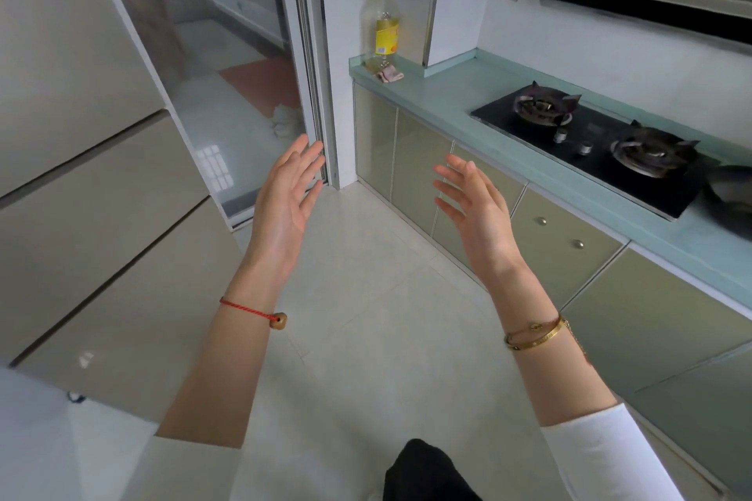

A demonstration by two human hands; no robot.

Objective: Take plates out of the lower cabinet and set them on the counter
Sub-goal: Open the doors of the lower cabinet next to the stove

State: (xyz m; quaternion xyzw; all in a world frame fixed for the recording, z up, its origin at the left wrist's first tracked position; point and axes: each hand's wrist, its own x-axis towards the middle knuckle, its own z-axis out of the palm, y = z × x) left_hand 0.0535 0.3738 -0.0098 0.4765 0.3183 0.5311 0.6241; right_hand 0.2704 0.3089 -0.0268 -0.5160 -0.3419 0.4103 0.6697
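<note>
Both forearms reach forward from the lower edge of the view, bare from pushed-up white sleeves. The left hand (287,191) is raised with its fingers straight and close together, palm turned inward toward the other hand. The right hand (474,207) mirrors it, palm facing left, fingers straight and slightly spread. The two hands are apart, touch nothing and hold nothing. Each wrist is slightly bent back.

Pale teal counter (439,98) runs along right wall. Far left end: tall bottle (382,33), yellow label, upright; crumpled pink cloth (390,74) just beside its base. Mid-counter: black two-burner hob (590,150). Right edge: dark pan (732,195), partly cut off.
</note>
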